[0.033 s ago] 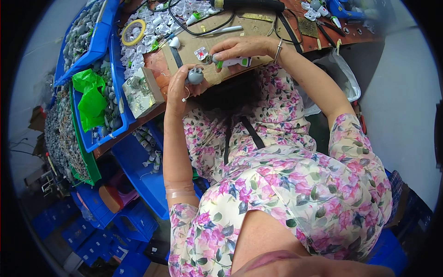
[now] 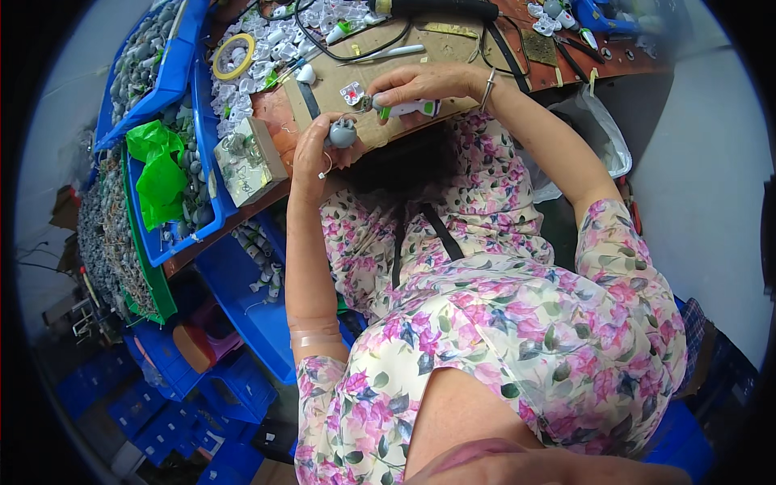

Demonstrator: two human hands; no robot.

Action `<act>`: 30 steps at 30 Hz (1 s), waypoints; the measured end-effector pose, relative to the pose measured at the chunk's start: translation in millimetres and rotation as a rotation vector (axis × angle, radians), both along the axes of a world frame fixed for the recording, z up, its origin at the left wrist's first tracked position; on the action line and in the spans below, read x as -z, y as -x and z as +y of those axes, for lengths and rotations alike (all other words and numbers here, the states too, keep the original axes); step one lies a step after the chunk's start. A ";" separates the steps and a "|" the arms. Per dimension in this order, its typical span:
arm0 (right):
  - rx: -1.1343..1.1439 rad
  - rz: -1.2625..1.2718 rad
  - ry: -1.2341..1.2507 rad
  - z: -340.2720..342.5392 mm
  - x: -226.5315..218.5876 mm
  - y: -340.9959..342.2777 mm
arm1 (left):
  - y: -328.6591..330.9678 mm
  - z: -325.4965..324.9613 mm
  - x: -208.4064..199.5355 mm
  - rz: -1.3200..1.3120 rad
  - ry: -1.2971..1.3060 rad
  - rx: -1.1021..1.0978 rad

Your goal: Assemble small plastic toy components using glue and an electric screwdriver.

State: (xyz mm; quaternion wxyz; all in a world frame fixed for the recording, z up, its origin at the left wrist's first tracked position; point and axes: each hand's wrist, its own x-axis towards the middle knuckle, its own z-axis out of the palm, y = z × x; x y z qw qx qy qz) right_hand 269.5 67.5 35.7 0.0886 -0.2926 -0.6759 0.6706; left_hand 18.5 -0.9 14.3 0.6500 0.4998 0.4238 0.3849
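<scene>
Left hand pinching a small grey round part at the counter edge; right hand closed around a white-and-green tool, tip at the part. Mid-assembly, seemingly (heaps of grey pieces waiting in blue bins).

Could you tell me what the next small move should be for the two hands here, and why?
Probably bring the white and green tool in the right hand the last bit to the small grey round part in the left hand. The tool's tip already points at the part, raised just above the cardboard sheet.
</scene>
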 end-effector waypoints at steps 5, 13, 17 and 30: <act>0.021 -0.028 -0.099 2.3 13.1 -1.9 | 0.8 -1.7 -1.8 0.051 0.015 -0.005; 0.062 -0.086 -0.152 -2.3 10.5 -2.0 | -0.7 -4.8 -2.7 0.110 0.112 0.001; 0.111 -0.091 -0.482 -6.1 17.7 -2.3 | -1.9 -3.9 6.8 0.075 0.081 -0.010; 0.330 -0.125 -0.837 -50.7 31.6 18.6 | -11.1 11.5 8.1 1.011 -1.106 -0.547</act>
